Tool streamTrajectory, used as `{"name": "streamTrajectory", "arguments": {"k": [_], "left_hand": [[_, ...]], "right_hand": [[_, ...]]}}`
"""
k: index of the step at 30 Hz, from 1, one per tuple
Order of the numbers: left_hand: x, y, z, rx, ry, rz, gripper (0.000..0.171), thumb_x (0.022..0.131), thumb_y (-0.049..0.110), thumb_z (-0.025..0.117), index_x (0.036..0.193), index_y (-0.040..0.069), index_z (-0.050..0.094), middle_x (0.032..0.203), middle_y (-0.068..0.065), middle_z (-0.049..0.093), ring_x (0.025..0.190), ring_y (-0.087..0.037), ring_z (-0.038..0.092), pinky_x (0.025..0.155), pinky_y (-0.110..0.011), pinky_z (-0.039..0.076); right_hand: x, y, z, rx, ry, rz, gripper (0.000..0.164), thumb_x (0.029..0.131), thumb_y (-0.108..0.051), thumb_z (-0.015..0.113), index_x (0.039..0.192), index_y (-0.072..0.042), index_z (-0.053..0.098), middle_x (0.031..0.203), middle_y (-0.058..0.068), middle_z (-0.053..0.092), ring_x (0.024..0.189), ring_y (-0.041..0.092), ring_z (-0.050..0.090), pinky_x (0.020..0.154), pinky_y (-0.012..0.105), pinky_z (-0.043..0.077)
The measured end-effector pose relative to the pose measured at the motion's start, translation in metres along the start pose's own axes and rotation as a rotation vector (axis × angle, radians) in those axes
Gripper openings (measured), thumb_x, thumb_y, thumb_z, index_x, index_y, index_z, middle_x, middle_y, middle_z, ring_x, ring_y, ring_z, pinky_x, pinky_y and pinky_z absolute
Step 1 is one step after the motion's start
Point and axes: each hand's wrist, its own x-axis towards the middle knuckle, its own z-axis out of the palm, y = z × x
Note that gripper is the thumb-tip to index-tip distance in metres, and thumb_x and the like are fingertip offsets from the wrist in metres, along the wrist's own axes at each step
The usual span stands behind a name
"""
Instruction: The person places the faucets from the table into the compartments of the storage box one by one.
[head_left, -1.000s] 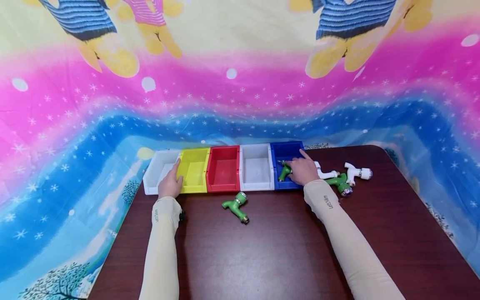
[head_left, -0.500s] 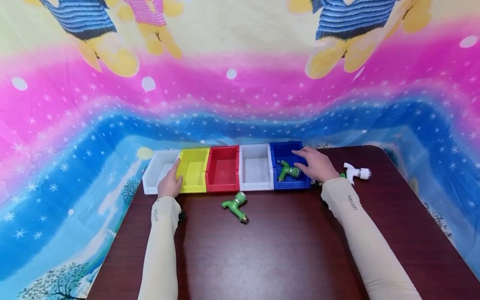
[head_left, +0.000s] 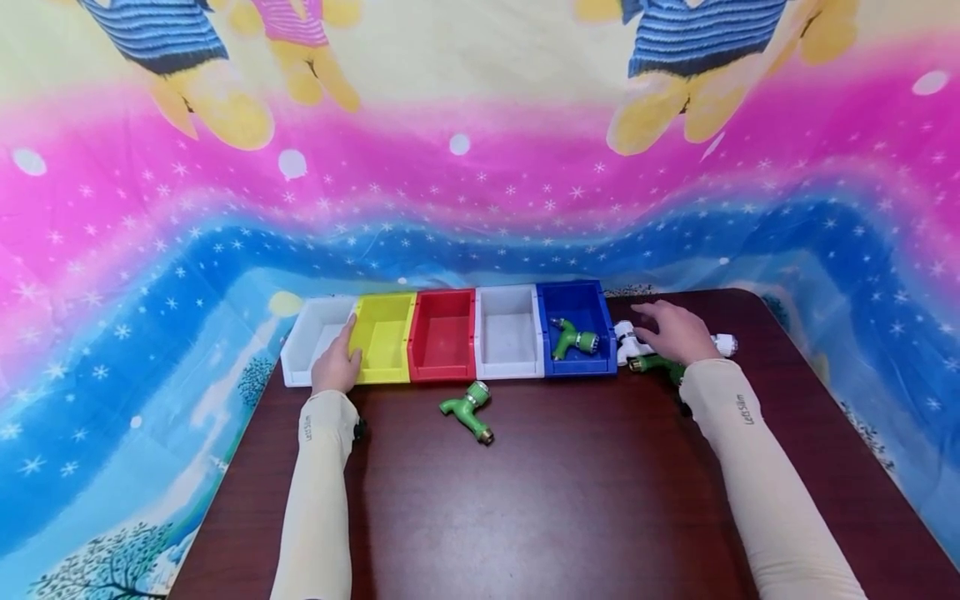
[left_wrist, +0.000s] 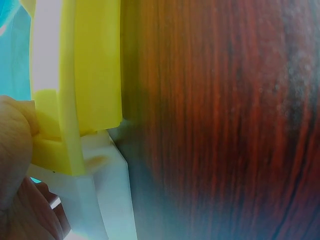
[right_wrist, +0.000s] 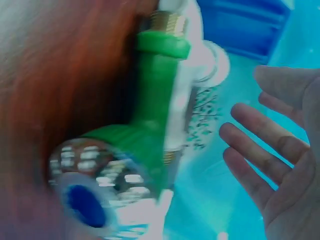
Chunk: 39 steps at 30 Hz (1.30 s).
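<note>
My left hand [head_left: 336,367] rests where the left white bin [head_left: 303,354] meets the yellow bin [head_left: 382,333]. Its index finger lies straight along their shared edge; the left wrist view shows the hand against the yellow rim. Just right of the blue bin [head_left: 573,298], my right hand [head_left: 678,333] hovers with spread fingers and nothing held. Beneath it lie a green tap [right_wrist: 152,90], blurred in the right wrist view, and a white tap [head_left: 633,348]. Another white tap's knob [head_left: 725,344] shows beyond the hand. One green tap [head_left: 576,339] lies inside the blue bin.
Between the yellow and blue bins stand a red bin [head_left: 442,333] and a second white bin [head_left: 510,333], all in one row. A green tap [head_left: 468,411] lies on the brown table [head_left: 525,500] before them. A printed cloth [head_left: 450,208] hangs behind.
My right hand has let go of the green tap in the blue bin and moved right, over the taps beside it. The left hand has stayed at the bins.
</note>
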Motion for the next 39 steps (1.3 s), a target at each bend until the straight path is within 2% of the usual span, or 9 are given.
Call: {"name": "streamTrajectory", "arguments": {"k": [3,8,13,19,24,30,36,39], "left_hand": [[-0.002,0.002,-0.002,-0.008,-0.009,-0.001,0.072,0.108,0.019,0.047,0.169,0.026,0.01,0.153,-0.026,0.05,0.099,-0.046,0.065,0.087,-0.059,0.052],[-0.003,0.005,-0.005,-0.011,-0.024,-0.007,0.071,0.109,0.019,0.045,0.169,0.025,0.009,0.158,-0.025,0.045,0.118,-0.048,0.061,0.098,-0.062,0.05],[-0.002,0.005,-0.004,-0.003,-0.035,-0.015,0.071,0.109,0.019,0.046,0.169,0.025,0.008,0.157,-0.025,0.046,0.118,-0.048,0.061,0.099,-0.062,0.05],[-0.002,0.002,-0.002,-0.003,-0.027,-0.002,0.072,0.108,0.02,0.047,0.169,0.025,0.009,0.155,-0.025,0.048,0.112,-0.047,0.063,0.094,-0.06,0.051],[-0.001,0.0,-0.001,0.001,0.001,0.016,0.072,0.108,0.019,0.048,0.169,0.026,0.01,0.151,-0.026,0.052,0.097,-0.045,0.065,0.084,-0.058,0.053],[-0.001,0.0,-0.001,-0.006,-0.005,0.003,0.071,0.108,0.02,0.047,0.169,0.026,0.01,0.154,-0.026,0.049,0.11,-0.047,0.063,0.093,-0.061,0.052],[-0.001,0.0,-0.002,-0.007,-0.006,0.007,0.071,0.108,0.02,0.046,0.169,0.027,0.01,0.155,-0.026,0.049,0.102,-0.046,0.064,0.087,-0.059,0.052],[-0.002,0.001,-0.002,-0.003,-0.007,0.002,0.071,0.108,0.02,0.046,0.169,0.026,0.01,0.155,-0.026,0.049,0.104,-0.046,0.064,0.088,-0.06,0.052]], "right_hand": [[0.0,0.007,0.007,0.011,-0.064,0.024,0.056,0.102,-0.023,0.065,0.153,-0.005,0.05,0.13,0.026,0.064,0.113,0.043,0.063,0.097,0.066,0.049],[0.002,0.012,0.019,0.036,-0.15,0.051,0.064,0.102,-0.026,0.065,0.158,-0.005,0.042,0.134,0.028,0.064,0.121,0.047,0.061,0.1,0.067,0.048],[0.005,0.013,0.025,0.05,-0.162,0.049,0.07,0.102,-0.028,0.064,0.162,-0.005,0.034,0.141,0.033,0.058,0.129,0.052,0.055,0.105,0.069,0.044],[0.012,0.008,0.03,0.031,-0.181,0.058,0.071,0.103,-0.032,0.062,0.162,-0.006,0.033,0.153,0.032,0.046,0.137,0.056,0.046,0.109,0.071,0.04],[0.019,0.003,0.032,0.016,-0.135,0.078,0.062,0.104,-0.03,0.061,0.156,-0.003,0.042,0.149,0.032,0.051,0.133,0.054,0.05,0.108,0.07,0.041],[0.022,-0.004,0.035,0.012,-0.06,0.088,0.051,0.103,-0.025,0.061,0.148,-0.003,0.051,0.136,0.029,0.062,0.119,0.05,0.061,0.1,0.068,0.048],[0.022,-0.006,0.033,0.048,-0.015,0.095,0.051,0.102,-0.021,0.063,0.147,-0.003,0.05,0.133,0.031,0.063,0.113,0.05,0.064,0.096,0.067,0.05],[0.022,-0.005,0.03,0.059,0.006,0.09,0.051,0.103,-0.019,0.062,0.148,-0.002,0.049,0.132,0.032,0.062,0.113,0.05,0.063,0.097,0.067,0.049]]}}
